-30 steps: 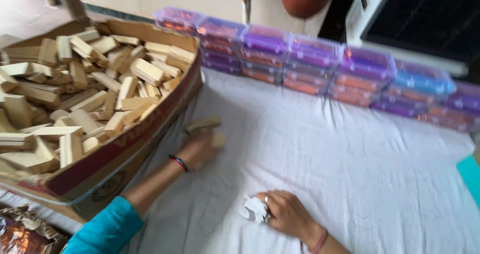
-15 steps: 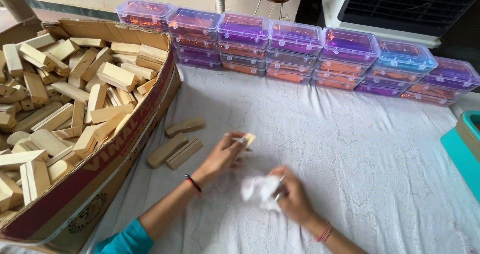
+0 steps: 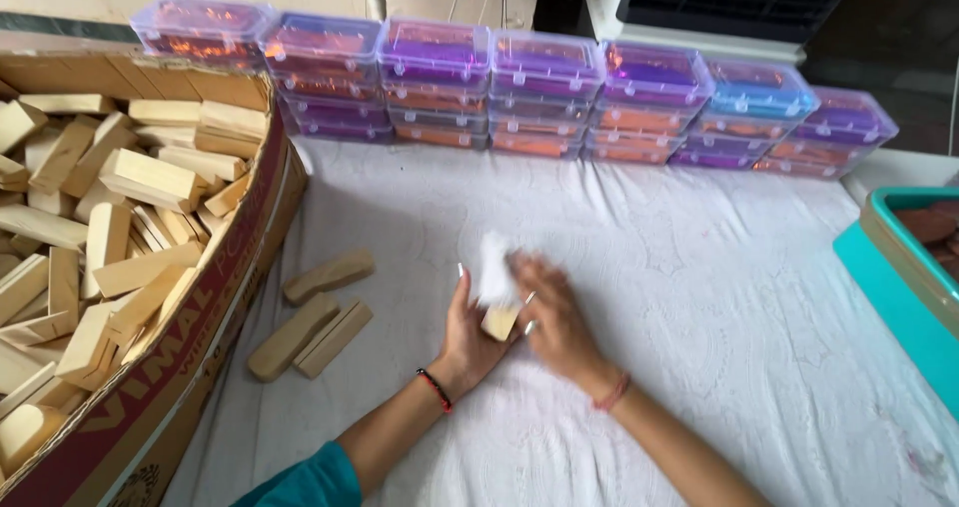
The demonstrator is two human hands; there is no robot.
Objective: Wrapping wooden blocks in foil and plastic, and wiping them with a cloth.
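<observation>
The wooden block (image 3: 498,320) sits in the palm of the left hand (image 3: 472,335), fingers curled around it. The right hand (image 3: 552,319) grips a crumpled white cloth (image 3: 493,271) and presses it onto the block's top. Left of both hands, three loose blocks (image 3: 312,310) lie on the white tabletop (image 3: 699,297), beside a cardboard box (image 3: 215,287) full of blocks. Beyond the hands stands a row of stacked plastic containers (image 3: 519,87)

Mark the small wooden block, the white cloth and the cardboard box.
small wooden block (image 3: 498,322), head view, its exposed lower end.
white cloth (image 3: 493,272), head view, its crumpled middle.
cardboard box (image 3: 205,302), head view, its red outer wall.
</observation>
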